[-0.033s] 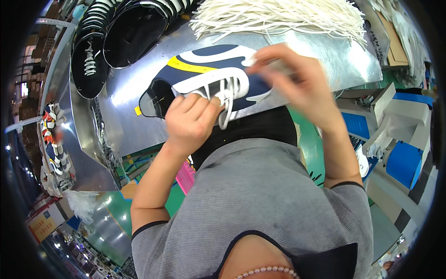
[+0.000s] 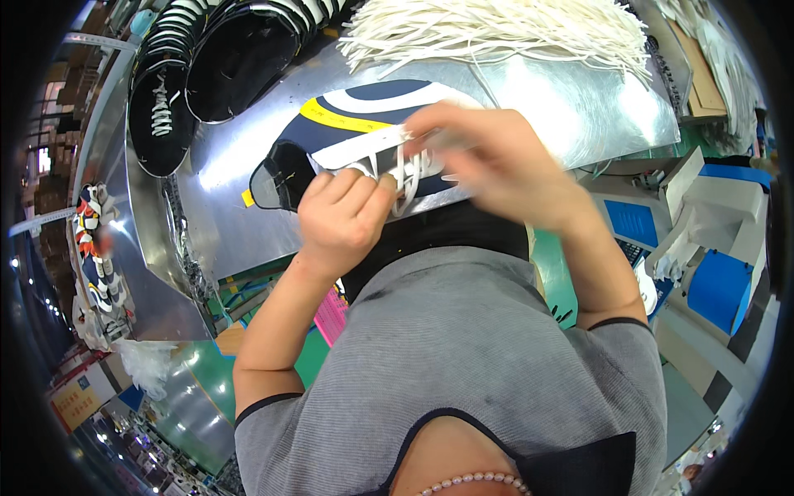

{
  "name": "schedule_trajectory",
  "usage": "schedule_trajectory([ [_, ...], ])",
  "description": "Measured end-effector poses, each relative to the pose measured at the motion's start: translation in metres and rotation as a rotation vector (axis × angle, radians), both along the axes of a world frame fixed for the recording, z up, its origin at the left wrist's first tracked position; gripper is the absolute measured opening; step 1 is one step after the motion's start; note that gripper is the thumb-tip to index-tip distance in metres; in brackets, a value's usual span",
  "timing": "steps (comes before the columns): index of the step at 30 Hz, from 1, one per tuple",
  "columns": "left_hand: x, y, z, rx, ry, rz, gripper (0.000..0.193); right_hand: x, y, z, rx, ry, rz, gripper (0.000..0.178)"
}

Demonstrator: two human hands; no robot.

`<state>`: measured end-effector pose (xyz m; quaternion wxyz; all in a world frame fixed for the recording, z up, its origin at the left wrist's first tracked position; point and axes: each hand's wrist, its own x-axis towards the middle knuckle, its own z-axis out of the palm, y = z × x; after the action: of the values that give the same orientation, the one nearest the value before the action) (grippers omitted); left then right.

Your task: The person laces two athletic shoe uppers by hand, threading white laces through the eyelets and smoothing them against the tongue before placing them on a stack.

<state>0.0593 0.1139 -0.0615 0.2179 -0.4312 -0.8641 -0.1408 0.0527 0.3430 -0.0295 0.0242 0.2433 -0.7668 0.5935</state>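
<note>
A navy, white and yellow shoe upper [image 2: 281, 132] lies flat on the metal table, its dark collar to the left and its toe to the right. My left hand [image 2: 346, 217] is closed on the near edge of the upper, beside the eyelets, with its fingers curled over. White shoelace [image 2: 402, 178] runs through the eyelets in front of that hand and hangs in a loop. Over the lacing and toe is my right hand [image 2: 500, 161], blurred by motion. Its fingertips are close to the eyelet strip, and whether they pinch the lace does not show. The hand covers part of the toe.
A thick bundle of white laces [image 2: 496, 33] lies along the table's far side. Several dark laced uppers [image 2: 157, 124] are stacked at the far left. The bare metal table [image 2: 571, 107] ends close to my body. Grey and blue equipment [image 2: 715, 281] stands at the right.
My right hand has moved left and slightly nearer, from beside the toe to over the lacing. My left hand has kept its hold with hardly any shift.
</note>
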Motion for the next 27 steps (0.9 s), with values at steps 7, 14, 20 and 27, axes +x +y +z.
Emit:
schedule_trajectory([
  [7, 0.003, -0.009, -0.007, 0.049, 0.021, 0.008, 0.023, -0.009, -0.043, -0.017, 0.813, 0.057, 0.052, 0.019],
  [14, -0.005, -0.006, -0.011, 0.163, -0.133, -0.041, 0.023, -0.033, -0.032, -0.027, 0.237, -0.254, -0.037, 0.024],
  [20, -0.004, 0.0, -0.003, 0.165, -0.249, -0.041, 0.02, -0.064, 0.038, 0.113, -0.604, 0.151, -0.263, 0.025],
  [27, -0.002, -0.002, 0.008, 0.406, -0.825, 0.239, 0.065, -0.018, -0.003, -0.02, -0.257, -0.497, -0.039, 0.019],
])
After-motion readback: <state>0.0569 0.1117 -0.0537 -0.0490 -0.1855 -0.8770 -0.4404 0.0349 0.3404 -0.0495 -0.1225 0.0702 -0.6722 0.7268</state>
